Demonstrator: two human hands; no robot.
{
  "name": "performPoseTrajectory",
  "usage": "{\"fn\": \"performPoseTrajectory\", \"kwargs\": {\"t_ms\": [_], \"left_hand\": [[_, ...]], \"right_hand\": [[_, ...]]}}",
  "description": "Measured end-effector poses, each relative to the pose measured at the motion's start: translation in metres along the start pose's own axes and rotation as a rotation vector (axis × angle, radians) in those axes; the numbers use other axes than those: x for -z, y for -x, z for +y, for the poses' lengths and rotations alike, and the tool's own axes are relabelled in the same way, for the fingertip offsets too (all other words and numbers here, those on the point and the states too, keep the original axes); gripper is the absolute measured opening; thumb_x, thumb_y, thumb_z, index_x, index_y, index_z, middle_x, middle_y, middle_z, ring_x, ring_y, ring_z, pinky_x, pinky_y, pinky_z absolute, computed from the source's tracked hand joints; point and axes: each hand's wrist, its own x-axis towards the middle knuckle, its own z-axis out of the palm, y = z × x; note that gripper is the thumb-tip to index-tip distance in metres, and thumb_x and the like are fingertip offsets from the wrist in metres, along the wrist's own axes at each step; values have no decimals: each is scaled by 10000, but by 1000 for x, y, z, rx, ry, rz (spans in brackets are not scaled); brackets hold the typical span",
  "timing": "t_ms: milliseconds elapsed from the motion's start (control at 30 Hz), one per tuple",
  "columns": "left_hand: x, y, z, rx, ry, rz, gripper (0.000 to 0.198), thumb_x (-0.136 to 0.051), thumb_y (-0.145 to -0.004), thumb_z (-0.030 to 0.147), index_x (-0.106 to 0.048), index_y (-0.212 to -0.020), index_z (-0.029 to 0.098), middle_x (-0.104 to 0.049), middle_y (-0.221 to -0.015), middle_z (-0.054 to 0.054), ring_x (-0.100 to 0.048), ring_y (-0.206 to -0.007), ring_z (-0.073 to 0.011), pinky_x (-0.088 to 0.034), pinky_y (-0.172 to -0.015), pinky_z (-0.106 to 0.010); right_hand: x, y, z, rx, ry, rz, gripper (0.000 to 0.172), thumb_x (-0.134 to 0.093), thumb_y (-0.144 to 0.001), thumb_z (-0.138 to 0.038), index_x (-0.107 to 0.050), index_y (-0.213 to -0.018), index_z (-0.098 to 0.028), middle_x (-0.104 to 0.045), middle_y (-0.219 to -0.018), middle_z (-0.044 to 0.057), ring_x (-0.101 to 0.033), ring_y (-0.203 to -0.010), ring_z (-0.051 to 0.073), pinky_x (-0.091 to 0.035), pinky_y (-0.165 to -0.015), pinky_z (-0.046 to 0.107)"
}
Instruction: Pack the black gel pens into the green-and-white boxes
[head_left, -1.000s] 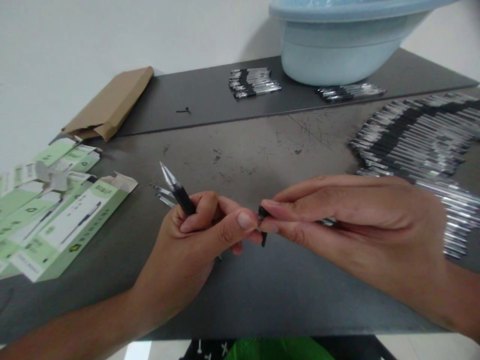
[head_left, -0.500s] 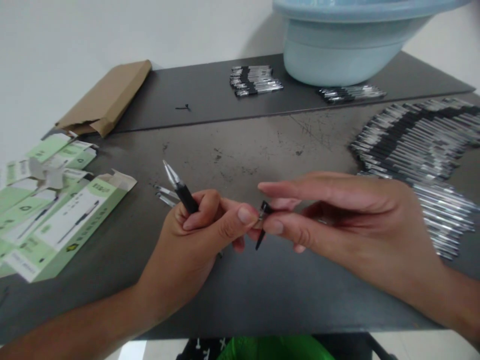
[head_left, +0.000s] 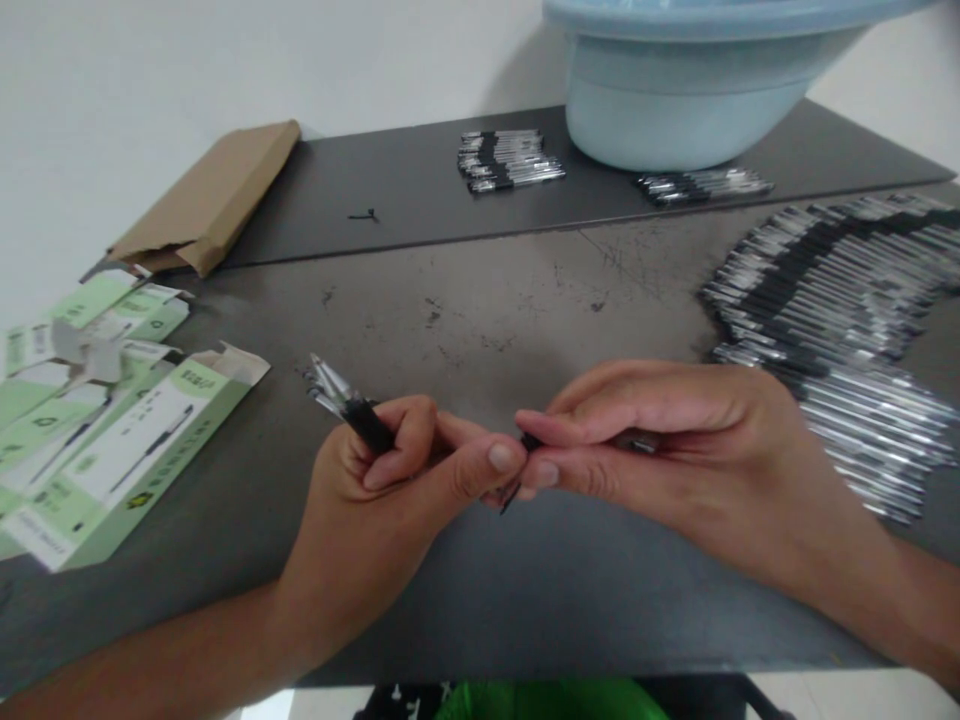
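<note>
Pen (head_left: 366, 420) in left hand (head_left: 409, 485), small black piece (head_left: 531, 441) in right hand (head_left: 690, 450)

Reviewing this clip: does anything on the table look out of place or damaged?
A small black piece lies by itself on the table's dark back section, apart from the grouped pens. The brown paper package at left has a ragged, open end. The tabletop shows scratches and dark marks near its middle. Nothing looks spilled.

it looks like a workshop: scratched worktop (head_left: 480, 285), many pens (head_left: 847, 275) right of the hands (head_left: 390, 490) (head_left: 675, 430), boxes (head_left: 154, 450) left.
</note>
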Motion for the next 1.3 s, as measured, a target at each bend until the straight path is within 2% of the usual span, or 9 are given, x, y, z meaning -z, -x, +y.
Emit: {"fn": "performPoseTrajectory", "kwargs": {"t_ms": [233, 433, 533, 633, 733, 833, 1033, 1167, 1300], "left_hand": [[1, -3, 3, 42, 4, -9, 826, -993, -814, 263, -210, -571, 166, -816, -696, 32, -709, -618, -81, -567, -594, -142], [3, -6, 3, 80, 19, -54, 826, -1014, -760, 198, -211, -568, 169, -803, -691, 41, -687, -591, -74, -547, -563, -132], [4, -5, 3, 104, 35, -69, 795, -998, -778, 182, -227, -584, 185, -789, -676, 43, -751, -667, -108, -580, -618, -150], [6, -6, 4, 145, 9, -46, 772, -992, -787, 179, -244, -594, 188, -750, -635, 64, -718, -631, -81, -551, -605, -131], [9, -9, 4, 154, -33, -32, 757, -978, -835, 254, -262, -597, 195, -671, -574, 76, -656, -578, -60, -522, -579, -123], [14, -13, 4, 148, -54, -50, 734, -938, -899, 328, -277, -603, 209, -646, -575, 66, -677, -633, -72, -540, -617, -124], [18, -18, 7, 168, -34, -129, 713, -961, -859, 268, -297, -609, 205, -793, -739, 42, -746, -676, -92, -601, -669, -164], [15, -18, 11, 114, -107, -78, 720, -983, -827, 279, -306, -592, 203, -864, -832, 21, -827, -774, -144, -656, -731, -199], [12, -14, 16, 32, -108, -29, 737, -992, -795, 216, -280, -608, 202, -902, -929, 14, -863, -834, -170, -687, -764, -220]], "right_hand": [[3, 4, 7, 14, 134, 51, 110, -1005, -819, -366, -915, -877, -391, -846, -942, 2, -802, -872, 184, -700, -812, 301], [1, 6, 8, 9, 3, 10, 187, -981, -847, -238, -916, -960, -373, -877, -1118, -23, -842, -972, 161, -710, -897, 268], [1, 5, 9, 28, 5, -7, 190, -966, -860, -209, -917, -979, -349, -887, -1100, -30, -851, -966, 144, -704, -921, 241], [0, 3, 13, 94, 40, -1, 170, -941, -883, -196, -917, -988, -327, -892, -1075, -25, -861, -928, 148, -715, -903, 245], [-1, 1, 15, 137, 47, 60, 200, -944, -874, -178, -914, -1011, -320, -895, -1042, -34, -866, -901, 145, -723, -866, 227], [-3, -1, 15, 138, 52, 142, 243, -964, -841, -159, -911, -1026, -308, -894, -983, -41, -866, -851, 136, -723, -819, 195], [-4, 0, 15, 136, 11, 209, 253, -977, -840, -186, -908, -1035, -331, -893, -977, -58, -872, -859, 139, -724, -823, 184], [-3, 1, 14, 175, 15, 198, 233, -979, -851, -217, -910, -1025, -355, -893, -1011, -73, -870, -914, 123, -706, -897, 170], [-1, 2, 11, 160, 55, 245, 284, -998, -818, -200, -910, -1019, -381, -892, -991, -69, -872, -886, 136, -716, -855, 181]]}}
